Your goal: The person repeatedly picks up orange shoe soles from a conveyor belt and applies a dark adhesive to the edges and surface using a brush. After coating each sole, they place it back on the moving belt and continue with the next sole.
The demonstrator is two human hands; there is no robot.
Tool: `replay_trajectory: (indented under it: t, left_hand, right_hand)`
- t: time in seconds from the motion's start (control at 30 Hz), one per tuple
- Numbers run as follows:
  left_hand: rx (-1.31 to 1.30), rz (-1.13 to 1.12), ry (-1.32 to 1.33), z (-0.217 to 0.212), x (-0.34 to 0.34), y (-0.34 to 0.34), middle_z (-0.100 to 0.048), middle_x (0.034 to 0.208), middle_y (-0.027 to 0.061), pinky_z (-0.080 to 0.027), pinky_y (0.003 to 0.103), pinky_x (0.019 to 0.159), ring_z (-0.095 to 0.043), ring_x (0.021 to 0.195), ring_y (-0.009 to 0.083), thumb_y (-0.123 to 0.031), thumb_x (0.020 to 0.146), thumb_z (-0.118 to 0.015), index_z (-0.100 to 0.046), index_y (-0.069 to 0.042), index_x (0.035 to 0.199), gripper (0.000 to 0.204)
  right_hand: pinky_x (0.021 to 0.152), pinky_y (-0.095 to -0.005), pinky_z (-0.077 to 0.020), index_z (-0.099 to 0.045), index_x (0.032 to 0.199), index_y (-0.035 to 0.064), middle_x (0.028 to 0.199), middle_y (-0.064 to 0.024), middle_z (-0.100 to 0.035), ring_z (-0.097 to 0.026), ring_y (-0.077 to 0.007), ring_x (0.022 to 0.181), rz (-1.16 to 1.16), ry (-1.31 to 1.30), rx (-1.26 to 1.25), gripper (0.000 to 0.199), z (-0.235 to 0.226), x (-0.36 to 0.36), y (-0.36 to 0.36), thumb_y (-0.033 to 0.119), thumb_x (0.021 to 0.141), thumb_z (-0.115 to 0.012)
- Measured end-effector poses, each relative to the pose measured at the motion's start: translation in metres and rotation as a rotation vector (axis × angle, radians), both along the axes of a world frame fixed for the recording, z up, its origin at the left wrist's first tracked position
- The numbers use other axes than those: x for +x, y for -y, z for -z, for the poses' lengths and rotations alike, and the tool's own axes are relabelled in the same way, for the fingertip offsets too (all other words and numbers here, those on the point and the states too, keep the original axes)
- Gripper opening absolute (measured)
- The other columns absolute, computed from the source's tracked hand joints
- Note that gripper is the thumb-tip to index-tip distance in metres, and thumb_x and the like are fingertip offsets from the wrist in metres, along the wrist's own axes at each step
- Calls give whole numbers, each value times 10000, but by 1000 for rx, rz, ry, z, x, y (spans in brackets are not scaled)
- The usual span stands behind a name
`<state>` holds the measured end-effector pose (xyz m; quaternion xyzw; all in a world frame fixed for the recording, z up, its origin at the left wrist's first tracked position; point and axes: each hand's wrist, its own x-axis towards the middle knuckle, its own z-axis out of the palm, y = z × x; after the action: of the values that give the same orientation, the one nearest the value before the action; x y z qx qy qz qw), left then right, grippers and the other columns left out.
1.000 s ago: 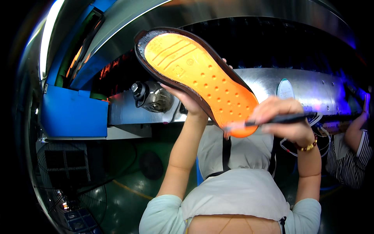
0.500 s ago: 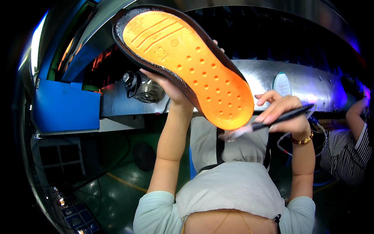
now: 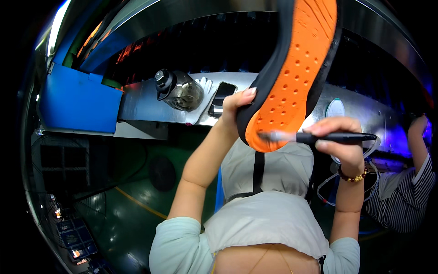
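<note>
My left hand (image 3: 235, 106) grips the heel end of a black shoe sole (image 3: 267, 82) from its left side, thumb on the rim. The sole is tilted up, its far end cut off by the top of the picture. Its face is an orange inlay (image 3: 296, 77) with several small round dimples near the heel and ridges farther up. In my right hand (image 3: 340, 139) is a black-handled brush (image 3: 340, 137), pinched between thumb and fingers. Its pale, dark-tipped bristles lie over the heel end of the orange inlay and seem to touch it.
A metal ledge (image 3: 141, 102) runs behind my hands. On it are a dark water bottle (image 3: 182, 93), a white glove (image 3: 203, 102), a phone (image 3: 223, 93) and a small pale oval piece (image 3: 335, 108). A blue machine box (image 3: 80, 100) stands left. Another person's arm (image 3: 417, 139) shows at right.
The sole has turned more upright and shifted right, uncovering the glove and phone. The brush has moved from the heel's edge onto the orange inlay, its handle now nearly level.
</note>
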<state>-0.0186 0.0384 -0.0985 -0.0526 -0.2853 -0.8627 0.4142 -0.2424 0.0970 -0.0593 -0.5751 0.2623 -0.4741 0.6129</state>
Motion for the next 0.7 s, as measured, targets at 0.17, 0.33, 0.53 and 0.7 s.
replay_trajectory:
  t: [0.17,0.33,0.53,0.7]
  left_hand:
    - [186,155,290,-20,6,7,-592,946,142,-469,277,755,-596,828,197,-226,796,-433,-502,25,1036,355]
    - [326,287,724,-31,-1,13,-593,934,147,-498,248,686,-607,767,169,-300,797,-523,-521,18,1034,396]
    - [293,322,918,-29,6,7,-596,907,158,-509,259,641,-606,715,164,-320,774,-575,-525,43,1028,446]
    - [156,384,1006,-38,10,7,-587,965,144,-481,240,708,-590,791,146,-315,791,-554,-513,26,1072,444]
  right_hand:
    - [744,-303,-495,-625,819,-35,833,-162,-636,-629,-247,811,-288,-246,-354,178,-11,-6,12,-47,645,-658]
    - [682,-284,-504,-638,786,-11,866,-164,-632,-635,-245,765,-266,-294,-441,127,-7,-12,23,-21,660,-652]
    - [656,-276,-495,-644,808,9,849,-137,-640,-634,-239,766,-492,-577,-519,129,-38,-20,31,39,683,-639]
    - [636,-262,-484,-648,813,22,844,-115,-646,-636,-211,760,-459,-671,-545,138,-30,-26,32,57,679,-646]
